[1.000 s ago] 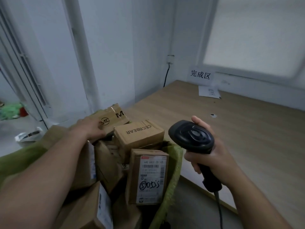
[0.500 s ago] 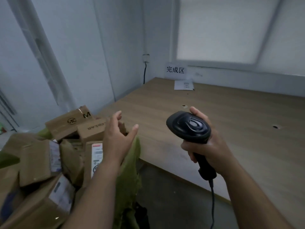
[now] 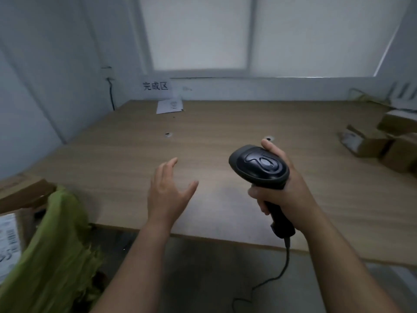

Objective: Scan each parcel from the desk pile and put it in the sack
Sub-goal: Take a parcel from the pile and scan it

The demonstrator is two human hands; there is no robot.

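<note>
The cord (image 3: 286,263) hangs off the desk (image 3: 135,154) edge below the scanner (image 3: 259,166). A long reach rightward could, I judge, tug or snag it. The sack (image 3: 56,245) at near left looks full, with boxes (image 3: 22,190) standing above its rim, so another parcel dropped in may slide out. The left hand (image 3: 167,195) hovers empty above the desk, fingers spread. The right hand (image 3: 286,195) is wrapped round the scanner's handle. The pile (image 3: 370,143) of parcels lies at far right, well apart from both hands and nearer the right one.
</note>
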